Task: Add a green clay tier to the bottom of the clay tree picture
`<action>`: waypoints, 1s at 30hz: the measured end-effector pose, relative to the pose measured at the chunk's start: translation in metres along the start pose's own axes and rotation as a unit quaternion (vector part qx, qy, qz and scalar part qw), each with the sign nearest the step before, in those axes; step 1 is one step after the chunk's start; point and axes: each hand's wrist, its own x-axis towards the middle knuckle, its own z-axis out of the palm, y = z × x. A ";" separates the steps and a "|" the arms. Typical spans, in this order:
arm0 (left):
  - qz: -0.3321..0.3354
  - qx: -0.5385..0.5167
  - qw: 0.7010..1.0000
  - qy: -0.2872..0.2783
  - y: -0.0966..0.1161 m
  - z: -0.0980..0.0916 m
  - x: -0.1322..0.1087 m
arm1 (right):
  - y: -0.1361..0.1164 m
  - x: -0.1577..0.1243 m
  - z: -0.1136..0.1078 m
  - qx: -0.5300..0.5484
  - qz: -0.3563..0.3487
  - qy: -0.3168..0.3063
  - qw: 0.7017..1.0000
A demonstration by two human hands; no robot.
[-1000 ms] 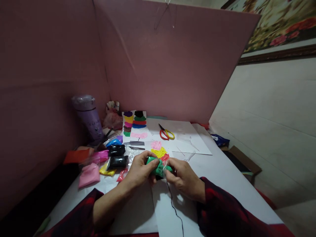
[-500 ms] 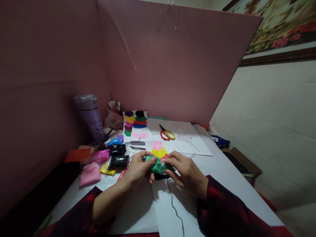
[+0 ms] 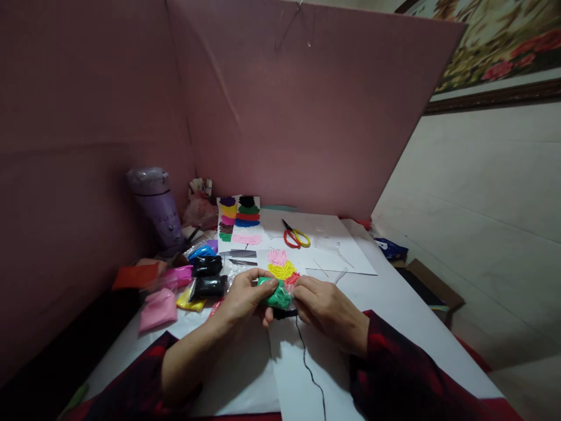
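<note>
A green packet of modelling clay (image 3: 273, 295) in clear plastic is up between my two hands. My left hand (image 3: 249, 295) grips its left end, thumb on top. The fingers of my right hand (image 3: 322, 304) are pinched on the clear wrapper at its right end. Below and beyond it lies a white sheet with pink, yellow and red clay patches (image 3: 281, 268) in textured rows. A black clay patch (image 3: 286, 314) shows partly under the packet. From it a thin dark line (image 3: 309, 365) runs down the sheet; I cannot tell if it is drawn or a strand.
Several clay packets, including a pink one (image 3: 158, 310) and black ones (image 3: 209, 286), lie at the left. Behind them stands a purple tumbler (image 3: 158, 207). Red and yellow scissors (image 3: 296, 237) rest on white paper beside a colour swatch card (image 3: 239, 219). A pink panel (image 3: 284, 128) closes the back.
My right hand's fingers have closed into a tighter pinch on the packet's wrapper. My left hand keeps its hold. The view has shifted very slightly.
</note>
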 end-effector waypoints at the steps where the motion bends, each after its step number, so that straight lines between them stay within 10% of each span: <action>1: 0.000 0.001 1.000 0.001 0.000 0.000 0.000 | 0.000 0.000 -0.001 0.038 0.015 -0.005 0.999; 11: 0.057 0.007 0.998 0.026 0.002 0.004 -0.002 | -0.005 0.001 -0.002 0.255 0.176 0.006 0.951; 16: 0.076 0.007 0.996 0.037 0.002 0.003 -0.001 | -0.005 0.003 -0.001 0.424 0.288 -0.020 0.859; 22: 0.087 0.019 0.995 0.039 0.002 0.005 -0.004 | -0.010 0.003 0.001 0.335 0.279 0.022 0.900; 30: 0.155 0.108 0.980 0.065 0.000 0.010 -0.009 | -0.010 0.003 0.003 0.423 0.332 -0.001 0.843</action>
